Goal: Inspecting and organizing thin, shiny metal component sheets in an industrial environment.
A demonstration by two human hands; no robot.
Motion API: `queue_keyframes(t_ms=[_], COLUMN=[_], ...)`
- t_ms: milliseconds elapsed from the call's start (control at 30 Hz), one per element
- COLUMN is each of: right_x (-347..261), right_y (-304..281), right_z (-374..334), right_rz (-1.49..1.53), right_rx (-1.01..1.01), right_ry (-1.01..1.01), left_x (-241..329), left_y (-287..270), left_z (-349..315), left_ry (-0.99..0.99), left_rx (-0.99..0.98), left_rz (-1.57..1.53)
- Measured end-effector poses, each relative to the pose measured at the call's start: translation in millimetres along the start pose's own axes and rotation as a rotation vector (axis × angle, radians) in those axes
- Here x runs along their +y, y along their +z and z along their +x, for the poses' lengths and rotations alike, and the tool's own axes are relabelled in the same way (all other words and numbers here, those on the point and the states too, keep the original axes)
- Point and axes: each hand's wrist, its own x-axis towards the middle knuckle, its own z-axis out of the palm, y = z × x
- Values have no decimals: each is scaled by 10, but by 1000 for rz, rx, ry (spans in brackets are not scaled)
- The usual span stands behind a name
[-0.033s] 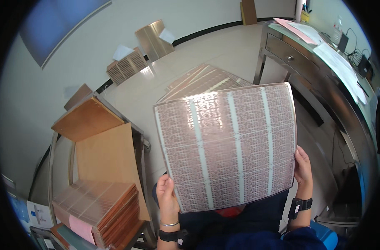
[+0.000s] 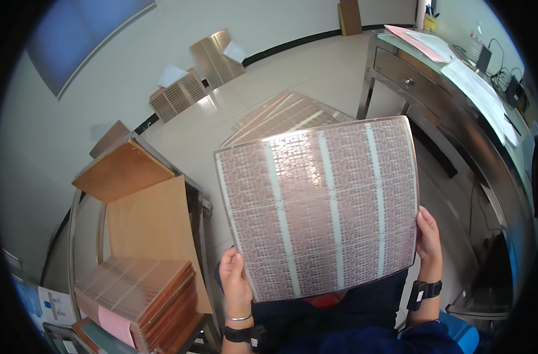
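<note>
I hold a large circuit board panel (image 2: 357, 200) in front of me, tilted up over my lap. Rows of fine copper-brown pattern cover it, crossed by pale green strips, and light glares off its upper middle. My left hand (image 2: 236, 278) grips the lower left edge, thumb on the face, fingers mostly behind. At the right edge, lower half, my right hand (image 2: 428, 236) is closed in the same way, thumb in front. Beyond the panel's top edge lies a fanned pile of similar panels (image 2: 289, 112), partly hidden by it.
On a metal-framed cart at left, a tall stack of copper-coloured panels (image 2: 168, 307) with a pink slip (image 2: 115, 325) stands before a brown board (image 2: 148, 227). A metal desk (image 2: 416, 79) with papers (image 2: 478, 94) runs along the right. More panels (image 2: 177, 97) lean against the far wall.
</note>
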Motion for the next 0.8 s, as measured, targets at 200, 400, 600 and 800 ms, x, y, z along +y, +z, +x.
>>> queue_keyframes(t_ms=[200, 400, 600, 800], right_x=[-117, -189, -233, -311], right_y=[38, 56, 96, 185], right_z=[-63, -113, -159, -103], right_rz=[19, 46, 32, -8], right_rx=[-11, 20, -10, -56], right_ry=[-13, -53, -67, -202], left_x=[-18, -57, -54, 72], left_y=[14, 31, 28, 84], left_z=[34, 46, 48, 51], left_ry=[26, 31, 36, 145], left_rx=[30, 17, 28, 3], left_rz=[3, -15, -14, 11])
